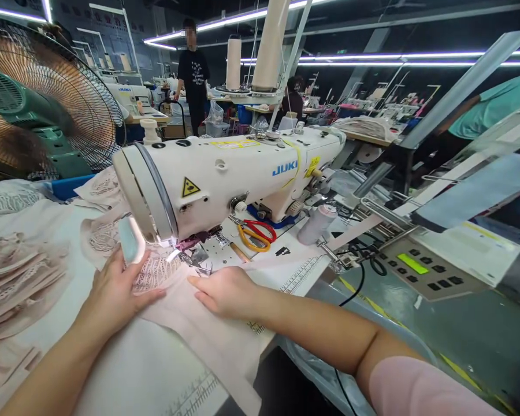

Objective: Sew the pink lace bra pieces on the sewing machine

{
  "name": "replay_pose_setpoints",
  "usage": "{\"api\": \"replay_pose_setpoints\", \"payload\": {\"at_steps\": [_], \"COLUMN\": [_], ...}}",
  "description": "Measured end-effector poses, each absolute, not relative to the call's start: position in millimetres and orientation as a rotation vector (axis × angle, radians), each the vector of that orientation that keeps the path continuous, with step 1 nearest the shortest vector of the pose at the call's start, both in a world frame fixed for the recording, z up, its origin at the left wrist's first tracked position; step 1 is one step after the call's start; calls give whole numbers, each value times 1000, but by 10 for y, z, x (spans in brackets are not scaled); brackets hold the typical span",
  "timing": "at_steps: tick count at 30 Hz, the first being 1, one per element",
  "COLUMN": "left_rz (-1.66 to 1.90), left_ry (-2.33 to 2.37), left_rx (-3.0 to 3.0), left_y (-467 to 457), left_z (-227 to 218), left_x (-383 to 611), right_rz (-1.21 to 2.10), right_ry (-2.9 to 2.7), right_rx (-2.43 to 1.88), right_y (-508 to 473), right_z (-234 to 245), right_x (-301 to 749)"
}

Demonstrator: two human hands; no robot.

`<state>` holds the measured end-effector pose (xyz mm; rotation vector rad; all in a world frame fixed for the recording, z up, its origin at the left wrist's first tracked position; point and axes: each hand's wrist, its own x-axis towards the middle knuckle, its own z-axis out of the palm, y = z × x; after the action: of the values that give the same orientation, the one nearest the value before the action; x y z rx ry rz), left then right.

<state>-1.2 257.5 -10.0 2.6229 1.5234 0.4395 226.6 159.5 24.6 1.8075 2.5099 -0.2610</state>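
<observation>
A white JUKI sewing machine (225,173) stands on the table, its needle area lit at the front. Pale pink fabric with a lace part (160,274) lies under the presser foot (195,257). My left hand (115,289) rests flat on the lace left of the needle, fingers stretched out. My right hand (225,292) lies on the plain pink fabric (208,329) just right of the needle, fingers pressed down on the cloth. Neither hand grips anything.
Stacked lace pieces (17,277) lie at the left. Orange-and-red scissors (255,234) and a thread spool (316,224) sit behind the needle. A control panel (420,268) is at the right, a fan (39,98) at the back left. A person in black (193,75) stands far behind.
</observation>
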Motion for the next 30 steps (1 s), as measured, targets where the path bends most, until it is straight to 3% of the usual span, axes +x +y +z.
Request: {"api": "replay_pose_setpoints", "payload": {"at_steps": [12, 18, 30], "left_rz": [391, 384, 305], "left_ry": [1785, 1083, 989], "left_rx": [2804, 3021, 3246], "left_y": [2352, 1918, 2003], "left_z": [101, 19, -81], "left_x": [166, 499, 402], "right_rz": [-184, -191, -163], "right_ry": [2647, 2729, 2857], "right_rx": [1807, 1836, 1657], "right_y": [1592, 1584, 1497], "right_z": [77, 53, 56], "right_x": [2311, 2322, 2444]}}
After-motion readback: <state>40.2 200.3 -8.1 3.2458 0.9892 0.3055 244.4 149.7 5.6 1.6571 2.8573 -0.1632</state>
